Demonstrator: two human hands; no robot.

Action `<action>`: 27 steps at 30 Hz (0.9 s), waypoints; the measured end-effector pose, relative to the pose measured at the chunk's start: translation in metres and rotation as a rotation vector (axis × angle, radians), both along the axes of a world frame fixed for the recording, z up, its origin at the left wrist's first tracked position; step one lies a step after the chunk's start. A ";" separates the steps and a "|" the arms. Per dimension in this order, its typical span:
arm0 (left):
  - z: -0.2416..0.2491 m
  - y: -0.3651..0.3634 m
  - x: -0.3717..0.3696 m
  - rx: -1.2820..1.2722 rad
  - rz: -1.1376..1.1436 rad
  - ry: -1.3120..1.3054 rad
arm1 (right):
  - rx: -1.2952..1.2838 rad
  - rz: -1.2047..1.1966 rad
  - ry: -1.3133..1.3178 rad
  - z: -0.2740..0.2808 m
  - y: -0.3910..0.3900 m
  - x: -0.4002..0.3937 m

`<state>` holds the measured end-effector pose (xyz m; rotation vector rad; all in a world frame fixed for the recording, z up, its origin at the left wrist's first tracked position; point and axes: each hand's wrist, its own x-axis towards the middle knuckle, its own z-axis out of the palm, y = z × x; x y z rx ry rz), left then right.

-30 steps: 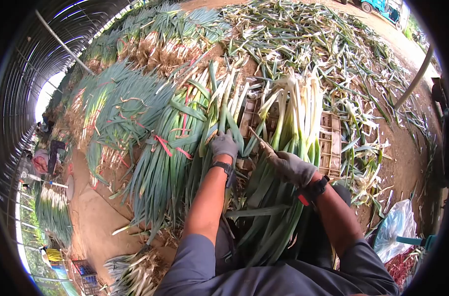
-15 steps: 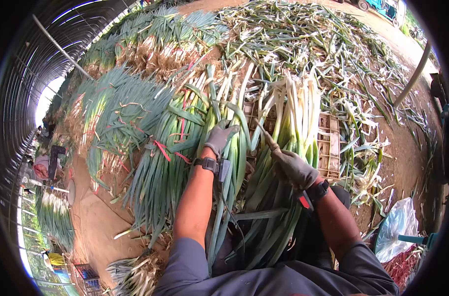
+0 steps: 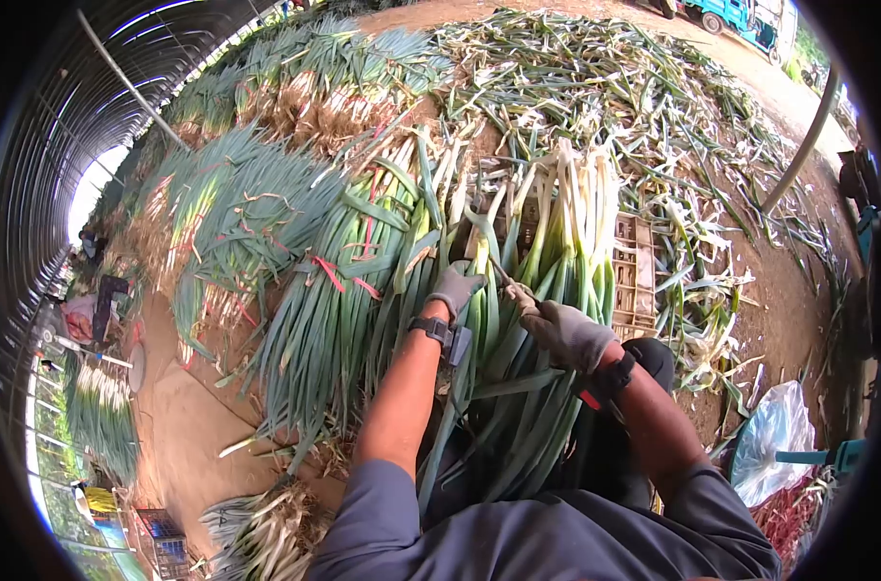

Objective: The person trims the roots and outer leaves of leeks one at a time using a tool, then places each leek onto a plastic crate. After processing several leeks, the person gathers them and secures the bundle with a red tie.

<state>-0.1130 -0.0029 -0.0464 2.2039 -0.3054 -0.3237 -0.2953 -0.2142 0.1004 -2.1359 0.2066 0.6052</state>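
A: What do the hands have?
B: The left hand (image 3: 454,289), in a grey knit glove with a black wrist strap, has its grip closed round a long green leek (image 3: 479,290) that stands out of the bunch (image 3: 547,320) in front of the person. The right hand (image 3: 564,329), gloved the same, has its grip closed on a thin knife (image 3: 503,274) whose tip touches that leek just beside the left fingers

A: And the bunch itself?
B: Long flat green leaves toward the person, smooth white shafts pointing away, lying over a brown slatted plastic crate (image 3: 637,281)

A: What lies around?
B: To the left, more bundles (image 3: 334,290), glossy and ribbed, tied with thin red string (image 3: 329,273). Beyond them, heaps with pale stringy roots (image 3: 314,107). Limp cut trimmings (image 3: 634,97) cover the bare dirt ahead. A crumpled clear plastic bag (image 3: 770,436) sits near the right elbow. A ribbed, arched tunnel roof (image 3: 62,126) curves along the left

A: Any writing?
B: None that can be read
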 end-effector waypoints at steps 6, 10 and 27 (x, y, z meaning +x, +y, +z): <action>-0.013 0.010 -0.024 0.062 0.060 0.018 | -0.237 0.142 0.004 -0.016 0.013 0.008; -0.006 0.016 -0.039 0.438 0.111 -0.095 | -0.370 0.187 0.015 -0.015 0.021 0.029; -0.004 -0.001 -0.028 0.408 0.013 0.046 | -0.400 0.144 -0.074 -0.021 0.046 0.076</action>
